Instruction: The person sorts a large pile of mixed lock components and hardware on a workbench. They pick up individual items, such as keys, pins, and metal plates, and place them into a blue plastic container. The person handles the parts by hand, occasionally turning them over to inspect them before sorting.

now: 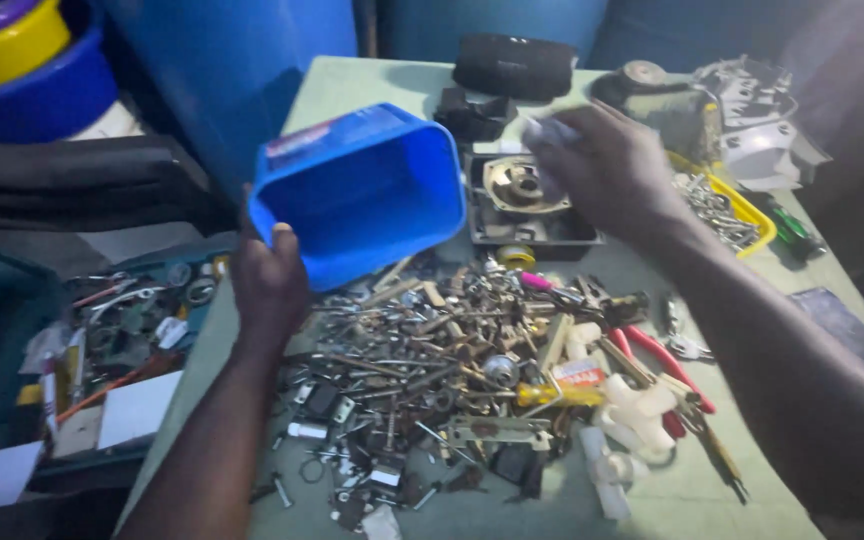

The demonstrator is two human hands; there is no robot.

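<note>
Over the hardware pile (452, 370), the tipped blue bin (362, 190) is gripped at its rim by the left hand (270, 280) and best kept steady, while something small and pale is pinched in the right hand (602, 165).

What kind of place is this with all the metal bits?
Probably a repair workshop. The table holds a heap of screws and bolts, red-handled pliers and machine parts. The left hand tips an emptied blue bin beside them.
</note>
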